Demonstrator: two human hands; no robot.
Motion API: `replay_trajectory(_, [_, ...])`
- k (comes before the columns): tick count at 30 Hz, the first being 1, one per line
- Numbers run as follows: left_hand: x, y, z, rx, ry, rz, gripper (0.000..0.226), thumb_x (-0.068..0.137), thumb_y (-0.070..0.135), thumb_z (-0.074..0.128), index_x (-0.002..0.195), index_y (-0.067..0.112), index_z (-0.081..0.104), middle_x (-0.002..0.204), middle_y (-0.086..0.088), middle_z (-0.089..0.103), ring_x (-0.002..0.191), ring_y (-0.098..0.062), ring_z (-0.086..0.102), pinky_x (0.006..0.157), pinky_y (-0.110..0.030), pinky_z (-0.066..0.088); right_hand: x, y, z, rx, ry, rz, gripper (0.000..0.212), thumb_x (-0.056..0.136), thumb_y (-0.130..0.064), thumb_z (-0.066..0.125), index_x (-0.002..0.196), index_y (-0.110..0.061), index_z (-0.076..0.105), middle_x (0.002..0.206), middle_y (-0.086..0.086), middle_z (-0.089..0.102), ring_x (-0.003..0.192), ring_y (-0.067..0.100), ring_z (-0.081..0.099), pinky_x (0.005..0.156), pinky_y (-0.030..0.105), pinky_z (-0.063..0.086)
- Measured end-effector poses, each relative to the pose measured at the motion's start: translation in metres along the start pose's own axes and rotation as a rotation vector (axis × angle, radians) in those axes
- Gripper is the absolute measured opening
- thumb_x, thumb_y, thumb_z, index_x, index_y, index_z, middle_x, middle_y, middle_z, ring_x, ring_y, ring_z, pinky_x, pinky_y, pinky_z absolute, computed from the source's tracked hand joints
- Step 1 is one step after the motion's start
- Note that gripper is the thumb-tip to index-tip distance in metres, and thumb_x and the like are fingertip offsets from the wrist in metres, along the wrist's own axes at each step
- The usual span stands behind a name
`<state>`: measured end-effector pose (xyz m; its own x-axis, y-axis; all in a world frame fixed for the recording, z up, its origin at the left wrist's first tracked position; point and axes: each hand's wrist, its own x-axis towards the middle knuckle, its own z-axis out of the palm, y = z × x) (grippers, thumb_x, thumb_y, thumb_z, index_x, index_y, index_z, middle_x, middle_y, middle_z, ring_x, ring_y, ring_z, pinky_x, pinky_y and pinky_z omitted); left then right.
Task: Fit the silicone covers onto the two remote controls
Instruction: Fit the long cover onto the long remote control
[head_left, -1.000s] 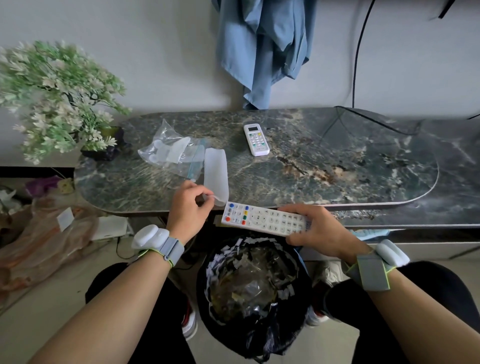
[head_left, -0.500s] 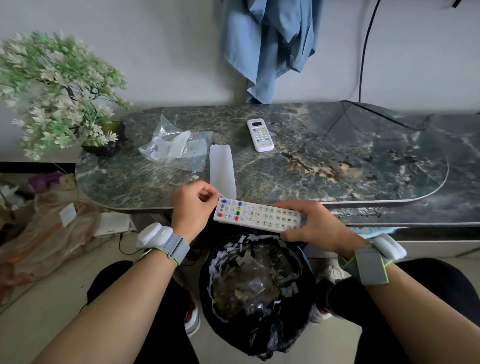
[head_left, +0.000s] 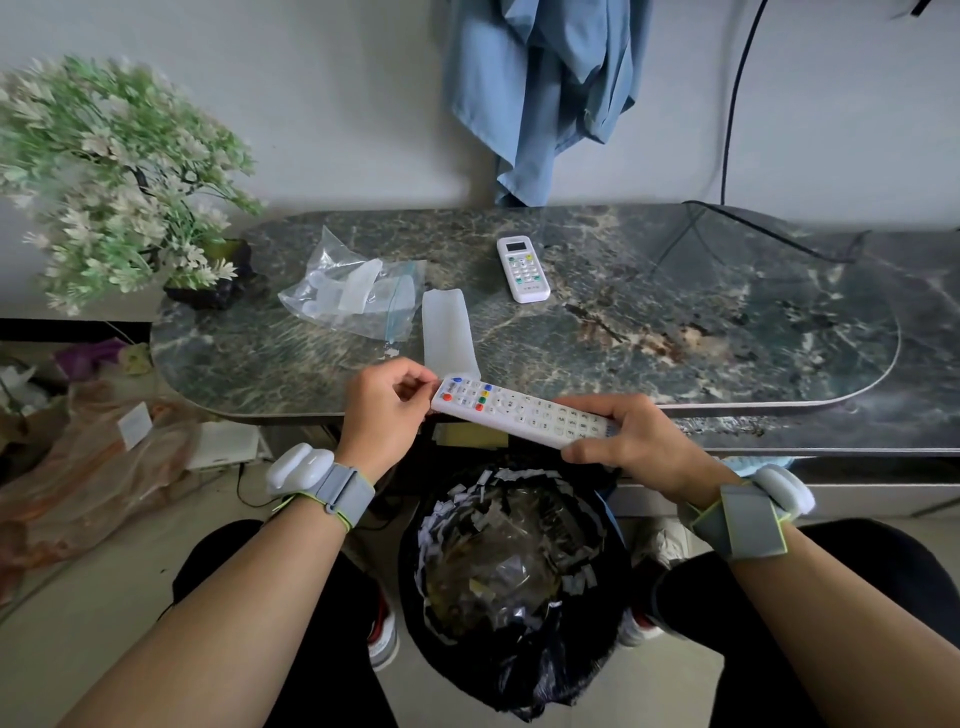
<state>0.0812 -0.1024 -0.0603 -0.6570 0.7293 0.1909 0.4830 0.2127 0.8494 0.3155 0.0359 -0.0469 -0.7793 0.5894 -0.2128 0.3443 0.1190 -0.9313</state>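
A long white remote (head_left: 519, 413) with coloured buttons is held level just in front of the table's near edge. My right hand (head_left: 634, 441) grips its lower end. My left hand (head_left: 384, 410) pinches the corner of its top end with thumb and fingertips. A translucent silicone cover (head_left: 447, 332) lies flat on the marble table (head_left: 675, 322), its near end just behind the remote. A small white remote (head_left: 522, 267) with a display lies farther back, face up. A clear plastic bag (head_left: 358, 299) to the left holds another translucent cover.
A black-lined bin (head_left: 519, 571) full of paper scraps stands between my knees under the remote. A potted artificial plant (head_left: 114, 171) occupies the table's left end. A blue garment (head_left: 545, 93) hangs on the wall and a black cable (head_left: 737, 104) runs down to the table's right side.
The long remote's top end has come closer to my left hand. My left fingers now pinch the remote's corner instead of being beside the cover's near end.
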Motion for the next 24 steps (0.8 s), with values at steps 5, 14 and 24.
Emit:
replay_trajectory(5, [-0.001, -0.001, -0.002, 0.039, -0.005, 0.019, 0.012, 0.08, 0.0, 0.067, 0.075, 0.011, 0.068, 0.068, -0.006, 0.068, 0.059, -0.019, 0.066, 0.058, -0.033, 0.057, -0.004, -0.002, 0.003, -0.074, 0.098, -0.04, 0.048, 0.07, -0.015, 0.084, 0.115, -0.016, 0.069, 0.103, 0.0, 0.072, 0.085, 0.015, 0.07, 0.073, 0.024, 0.057])
replay_trajectory(14, [-0.01, 0.01, 0.01, 0.049, -0.01, 0.049, 0.004, 0.081, 0.002, 0.067, 0.079, 0.005, 0.068, 0.068, -0.002, 0.066, 0.063, -0.022, 0.064, 0.063, -0.029, 0.053, -0.009, -0.005, 0.029, -0.111, 0.329, -0.084, 0.049, 0.071, -0.026, 0.084, 0.116, -0.016, 0.069, 0.096, -0.011, 0.069, 0.086, -0.002, 0.065, 0.072, 0.015, 0.054])
replay_trajectory(24, [-0.015, 0.018, 0.013, 0.033, -0.014, 0.092, 0.009, 0.082, 0.001, 0.066, 0.078, 0.009, 0.068, 0.066, 0.004, 0.064, 0.061, -0.016, 0.062, 0.063, -0.021, 0.052, -0.008, -0.004, 0.046, -0.256, 0.4, -0.17, 0.055, 0.074, -0.034, 0.08, 0.124, -0.019, 0.063, 0.1, -0.01, 0.067, 0.088, 0.007, 0.064, 0.075, 0.024, 0.054])
